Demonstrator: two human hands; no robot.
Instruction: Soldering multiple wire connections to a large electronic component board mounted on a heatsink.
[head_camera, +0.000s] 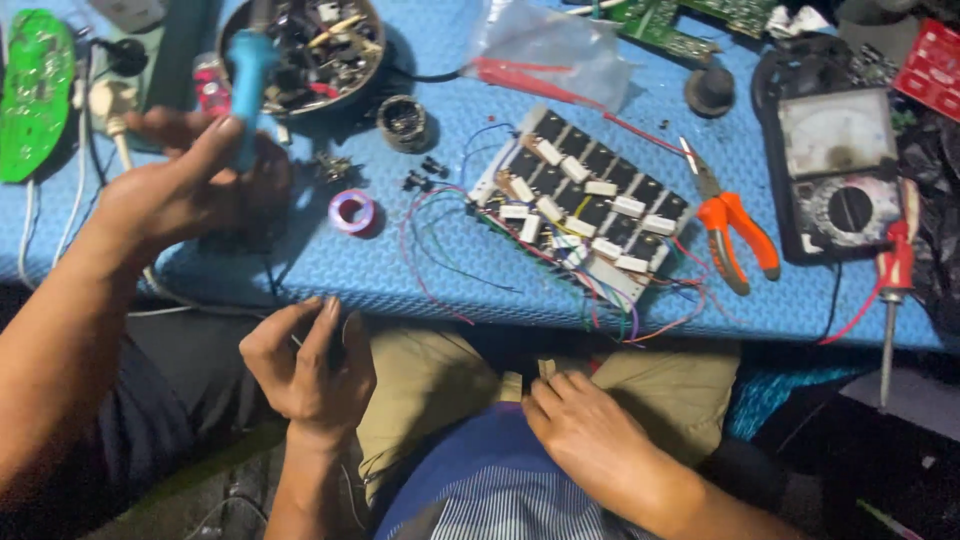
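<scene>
My left hand (305, 365) is low over my lap, just below the table's front edge. Its fingers pinch a small dark part (336, 350) that is mostly hidden; a thin wire runs off it. My right hand (590, 430) lies on my lap at the waistband of tan shorts, fingers loosely spread with nothing in them. On the blue mat (450, 270) ahead sits a circuit board (580, 205) with rows of black and white components and loose coloured wires. Another person's hand (175, 185) reaches in from the left, gripping a blue soldering iron (250, 75).
Orange-handled pliers (735, 235) and an analogue multimeter (835, 170) lie right of the board, with a red-handled screwdriver (893, 280) at the edge. A round tray of parts (310, 45), a solder spool (352, 212), a plastic bag (550, 50) and a green board (35, 90) sit farther back.
</scene>
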